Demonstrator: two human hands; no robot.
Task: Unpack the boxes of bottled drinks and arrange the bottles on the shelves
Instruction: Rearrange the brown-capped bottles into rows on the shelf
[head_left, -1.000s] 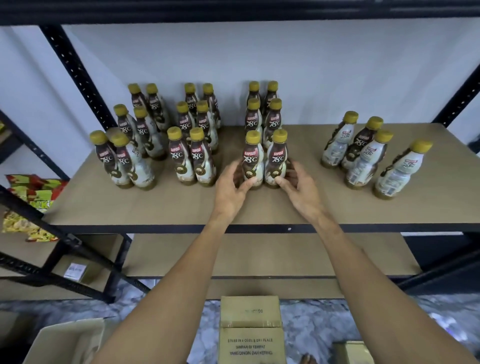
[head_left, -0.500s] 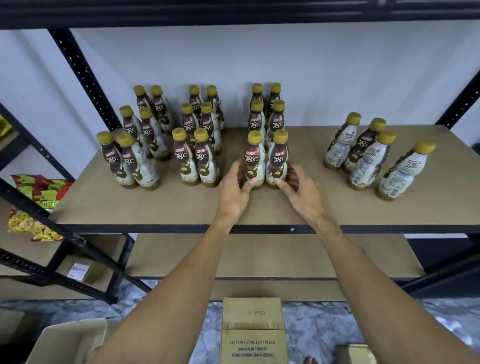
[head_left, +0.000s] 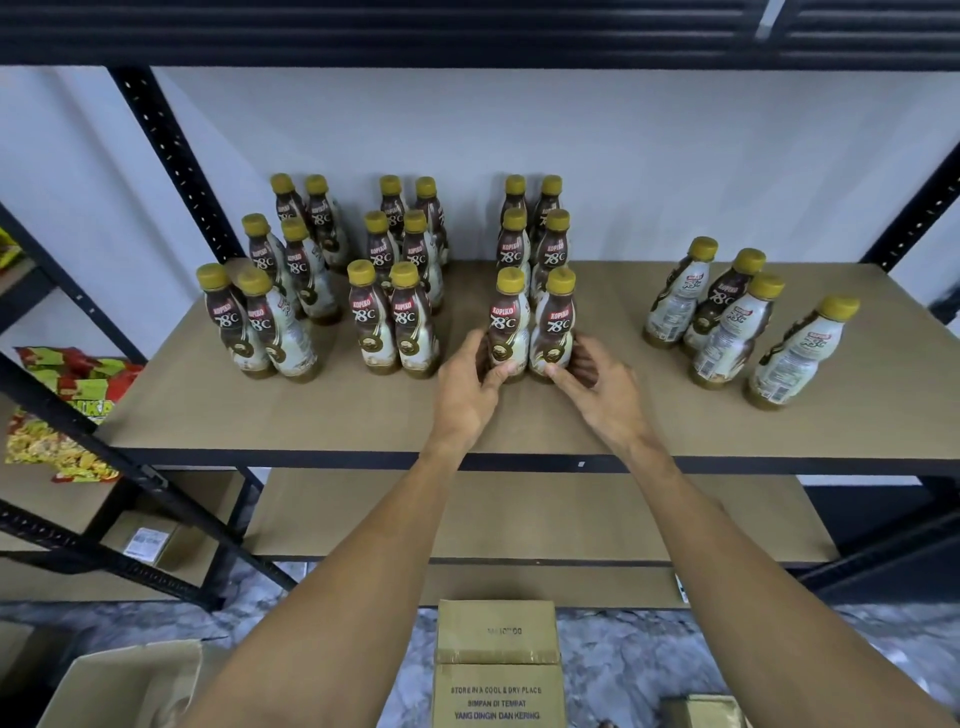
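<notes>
Brown-and-white coffee bottles with yellow caps stand in paired rows on the brown shelf board (head_left: 322, 415). My left hand (head_left: 467, 387) wraps the base of the front-left bottle (head_left: 508, 325) of the middle row. At the base of the front-right bottle (head_left: 555, 325) beside it, my right hand (head_left: 600, 387) has its fingers curled around it. Both bottles stand upright on the shelf, side by side. Two more double rows (head_left: 387, 312) stand to the left. Several loose bottles (head_left: 727, 322) stand at the right, turned at different angles.
A sealed cardboard box (head_left: 497, 665) sits on the floor below my arms, an open box (head_left: 124, 686) at the lower left, another box corner (head_left: 701, 712) at the lower right. Black uprights (head_left: 171, 156) frame the shelf. Snack packets (head_left: 67, 405) lie on a side shelf.
My hands have stayed on the two front bottles, shifting them slightly; the view has drifted a little to the left and down.
</notes>
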